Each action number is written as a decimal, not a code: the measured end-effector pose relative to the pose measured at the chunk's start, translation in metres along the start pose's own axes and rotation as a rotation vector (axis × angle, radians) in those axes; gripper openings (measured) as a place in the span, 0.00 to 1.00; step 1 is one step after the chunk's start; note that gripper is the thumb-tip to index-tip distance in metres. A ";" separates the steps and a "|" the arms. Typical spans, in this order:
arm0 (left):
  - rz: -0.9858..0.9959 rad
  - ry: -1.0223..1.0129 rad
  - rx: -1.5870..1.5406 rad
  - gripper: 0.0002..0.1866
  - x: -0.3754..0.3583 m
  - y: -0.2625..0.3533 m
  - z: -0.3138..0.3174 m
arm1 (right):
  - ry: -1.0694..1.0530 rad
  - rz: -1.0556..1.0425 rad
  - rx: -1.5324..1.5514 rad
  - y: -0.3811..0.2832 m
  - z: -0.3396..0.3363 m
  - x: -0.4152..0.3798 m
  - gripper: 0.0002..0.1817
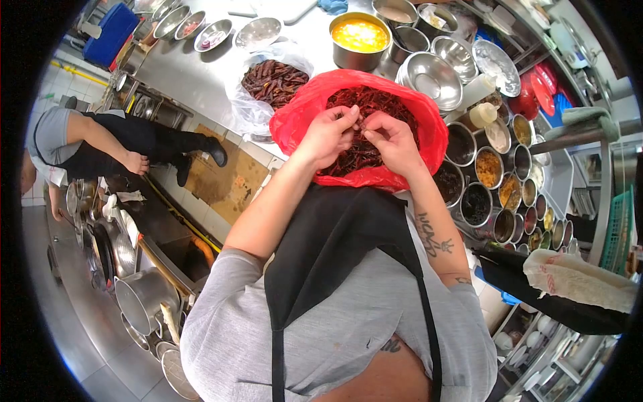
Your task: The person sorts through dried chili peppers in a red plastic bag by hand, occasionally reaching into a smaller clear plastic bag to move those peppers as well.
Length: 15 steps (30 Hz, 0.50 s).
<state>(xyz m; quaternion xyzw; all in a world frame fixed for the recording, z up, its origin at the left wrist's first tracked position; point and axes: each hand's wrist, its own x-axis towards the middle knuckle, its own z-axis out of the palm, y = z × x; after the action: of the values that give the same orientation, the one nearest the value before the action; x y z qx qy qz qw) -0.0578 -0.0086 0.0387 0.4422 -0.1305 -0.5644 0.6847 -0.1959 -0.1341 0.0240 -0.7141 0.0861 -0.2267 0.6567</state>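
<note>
Red dried chilli [360,125] pinched crosswise, left hand [329,136], right hand [395,142]

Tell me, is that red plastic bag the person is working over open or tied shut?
Open. The red bag has its rim spread wide, showing a heap of dried chillies inside, and both hands work right over its mouth.

Steel counter [201,74] above a tiled floor [60,87] with flattened cardboard [228,177].

Your two hands, left hand [328,134] and right hand [394,139], meet over one red plastic bag of dried chillies [408,107], with one clear plastic bag of chillies [251,114] beyond your left hand and one steel pot of yellow liquid [360,40] further ahead.
</note>
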 end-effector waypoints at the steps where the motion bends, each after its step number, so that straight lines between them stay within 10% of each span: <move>1: -0.055 -0.057 -0.158 0.14 0.001 -0.002 0.001 | -0.005 -0.019 0.071 -0.001 0.002 0.000 0.03; 5: -0.201 -0.100 -0.478 0.15 0.004 -0.011 0.009 | -0.009 -0.088 0.244 -0.001 0.000 -0.001 0.03; 15: 0.071 0.018 -0.099 0.13 0.002 0.001 0.021 | 0.170 0.149 -0.075 -0.029 -0.002 0.001 0.02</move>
<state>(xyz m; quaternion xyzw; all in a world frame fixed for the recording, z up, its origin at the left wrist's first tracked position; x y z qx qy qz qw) -0.0710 -0.0203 0.0508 0.4079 -0.1117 -0.5415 0.7266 -0.2006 -0.1325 0.0529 -0.7080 0.2026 -0.2335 0.6350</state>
